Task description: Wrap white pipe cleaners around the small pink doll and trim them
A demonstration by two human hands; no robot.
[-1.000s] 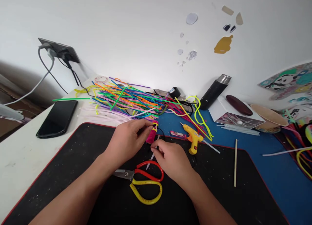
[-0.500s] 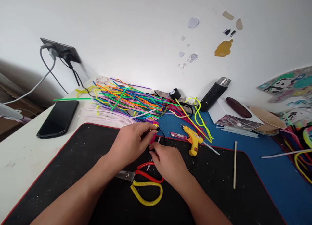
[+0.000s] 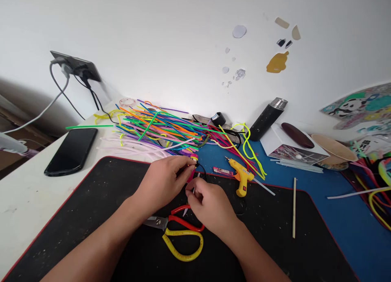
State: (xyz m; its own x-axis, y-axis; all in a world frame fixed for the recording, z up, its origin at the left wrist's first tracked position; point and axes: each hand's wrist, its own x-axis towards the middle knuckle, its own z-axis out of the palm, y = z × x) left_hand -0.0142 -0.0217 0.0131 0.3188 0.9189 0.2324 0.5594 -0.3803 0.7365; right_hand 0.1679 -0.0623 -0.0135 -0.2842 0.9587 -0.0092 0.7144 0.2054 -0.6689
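Counter (image 3: 27, 200) carries a black mat (image 3: 85, 204), and you are working near the mat's far edge. Your left hand (image 3: 165, 182) has its grip pinched at the yellow end of the magenta chenille piece (image 3: 191, 176); your right hand (image 3: 215, 202) curls just below, and you cannot tell what its grip holds. Open-handled scissors (image 3: 165, 227) lie nearer you. Expect the piece to be very light, soft and springy, hardly slippery, but easily crushed; hold its magenta body lightly. The thin black strand (image 3: 204, 170) beside it probably bends easily. Against a second ago, your right hand covers more of the scissors' red handle, and less magenta shows.
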